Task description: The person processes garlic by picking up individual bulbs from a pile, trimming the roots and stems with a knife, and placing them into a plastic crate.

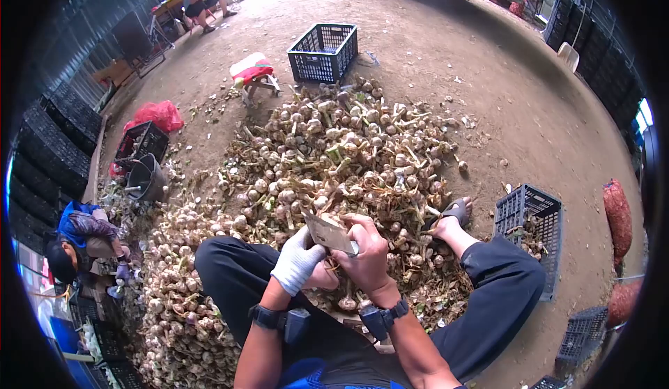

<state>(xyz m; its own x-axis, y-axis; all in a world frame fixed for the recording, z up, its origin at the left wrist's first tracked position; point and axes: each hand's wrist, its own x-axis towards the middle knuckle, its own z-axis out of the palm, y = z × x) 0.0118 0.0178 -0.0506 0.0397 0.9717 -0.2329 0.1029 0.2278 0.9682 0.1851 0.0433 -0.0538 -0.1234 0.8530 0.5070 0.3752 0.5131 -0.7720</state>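
A flat, rectangular grey-brown piece [329, 234] with a paler edge is held between my two hands, above my lap. Whether it is a blade or a stiff card I cannot tell. My left hand [300, 258], in a white glove, is closed at its left side. My right hand [366, 250], bare, has its fingers bent around the right side. Just beyond both hands spreads a big heap of garlic bulbs [341, 138] with stems and dry roots. One garlic bulb [348, 303] lies just below my right hand.
A black crate [323, 65] stands past the heap, near a stool [256, 74] with a red and white cover. At right is a crate [550, 263] with scraps; red mesh sacks [617, 222] lie farther right. A co-worker [83, 236] bends at left, near a bucket [146, 178].
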